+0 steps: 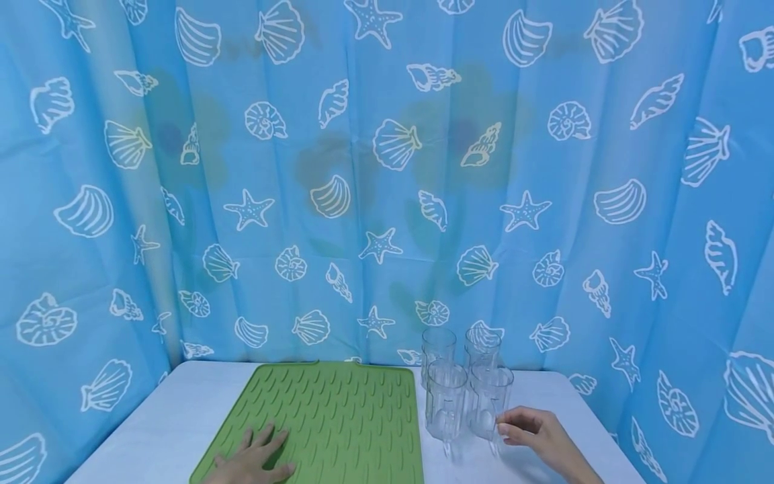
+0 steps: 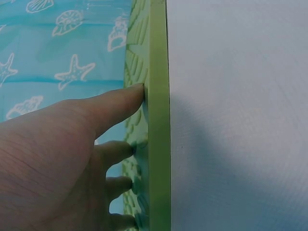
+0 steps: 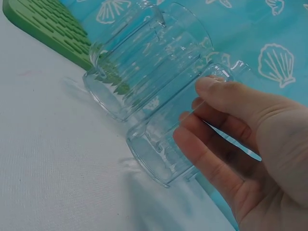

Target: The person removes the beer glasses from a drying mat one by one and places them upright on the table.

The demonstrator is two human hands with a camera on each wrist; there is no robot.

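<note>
A green silicone drying mat (image 1: 345, 417) with raised ridges lies flat on the table. On its left front part my left hand (image 1: 250, 460) rests with fingers spread, and in the left wrist view the fingertips touch the ridged surface just inside the raised rim (image 2: 160, 120). To the right of the mat, clear glass mugs stand upright in two rows. My right hand (image 1: 538, 437) is at the front right glass mug (image 1: 491, 396), pinching its handle between thumb and fingers. Beside that one stands the front left glass mug (image 1: 446, 396), its handle facing me.
Two more clear glasses, a left one (image 1: 438, 346) and a right one (image 1: 482, 344), stand behind the front mugs. White cloth covers the table (image 1: 151, 417). A blue curtain (image 1: 387, 202) with white shells and starfish hangs behind and along both sides.
</note>
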